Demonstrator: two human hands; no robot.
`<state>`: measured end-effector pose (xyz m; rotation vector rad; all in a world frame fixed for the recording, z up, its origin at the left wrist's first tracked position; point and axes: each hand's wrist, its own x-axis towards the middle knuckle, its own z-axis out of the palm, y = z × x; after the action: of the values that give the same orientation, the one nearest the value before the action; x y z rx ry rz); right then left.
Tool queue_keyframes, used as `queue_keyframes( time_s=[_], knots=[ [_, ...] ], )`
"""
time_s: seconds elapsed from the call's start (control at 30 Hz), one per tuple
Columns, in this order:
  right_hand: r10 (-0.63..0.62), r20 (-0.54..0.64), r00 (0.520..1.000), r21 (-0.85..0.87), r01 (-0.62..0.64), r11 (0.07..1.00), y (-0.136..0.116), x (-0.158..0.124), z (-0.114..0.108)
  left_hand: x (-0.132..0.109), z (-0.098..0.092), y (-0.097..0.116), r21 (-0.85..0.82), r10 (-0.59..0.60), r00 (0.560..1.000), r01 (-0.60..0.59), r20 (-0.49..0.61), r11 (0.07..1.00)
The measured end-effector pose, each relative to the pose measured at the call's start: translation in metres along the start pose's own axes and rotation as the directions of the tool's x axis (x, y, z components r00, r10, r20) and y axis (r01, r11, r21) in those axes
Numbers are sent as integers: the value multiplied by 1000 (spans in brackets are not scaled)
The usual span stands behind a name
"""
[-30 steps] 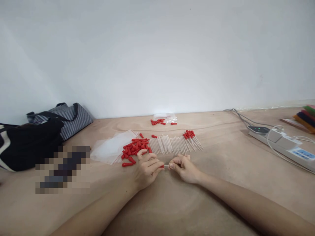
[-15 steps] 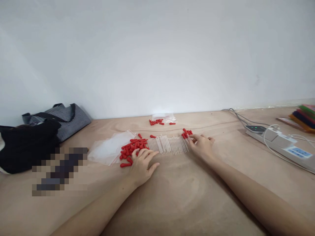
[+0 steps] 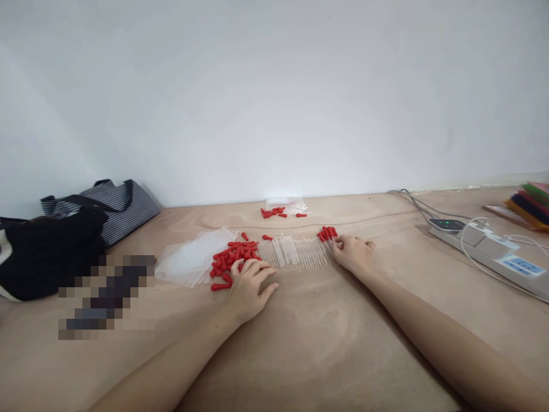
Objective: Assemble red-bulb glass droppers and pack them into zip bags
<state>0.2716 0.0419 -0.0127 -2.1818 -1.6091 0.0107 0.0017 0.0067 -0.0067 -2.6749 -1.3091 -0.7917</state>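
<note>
My left hand [image 3: 251,289] rests on the table with its fingers spread, the fingertips at the near edge of a pile of red rubber dropper bulbs [image 3: 227,257]. To the right of that pile lies a row of thin clear dropper tubes [image 3: 294,253], side by side. At the row's right end, my right hand [image 3: 354,253] has its thumb and forefinger pinched on a dropper, next to several red-topped droppers [image 3: 328,233]. The fingers partly hide its tube.
Clear zip bags [image 3: 193,257] lie left of the pile. Farther back are more bulbs [image 3: 272,212] and a small bag with tubes [image 3: 291,205]. A power strip [image 3: 493,252] with cables is on the right; black [image 3: 47,257] and striped [image 3: 128,212] bags stand left.
My right hand has shifted slightly and its fingers have drawn back from the red bulbs, which show more clearly now. The left hand stays in place.
</note>
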Motion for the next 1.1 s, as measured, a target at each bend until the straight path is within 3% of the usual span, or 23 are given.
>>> queue_keyframes(
  time_s=[0.23,0.5,0.67,0.93,1.03,1.1],
  knots=[
    [-51,-31,998,37,52,998,-11,-5,-1,0,0,0,38,-24,999,25,-30,999],
    [-13,247,969,-110,42,993,-29,3,-6,2,-6,-7,171,-203,974,218,-103,961],
    [-2,266,964,-123,36,992,-33,9,-3,5,-15,-25,250,-279,953,300,-116,921],
    [-97,188,977,-74,112,991,-35,1,-11,12,-11,-32,302,-14,998,34,-67,953],
    [-289,34,957,-1,289,957,-32,-15,-11,15,-7,-32,335,33,999,-21,-28,942],
    [-446,-47,894,46,448,893,-28,-29,-9,16,-7,-31,345,55,998,-51,-1,937]
  ],
)
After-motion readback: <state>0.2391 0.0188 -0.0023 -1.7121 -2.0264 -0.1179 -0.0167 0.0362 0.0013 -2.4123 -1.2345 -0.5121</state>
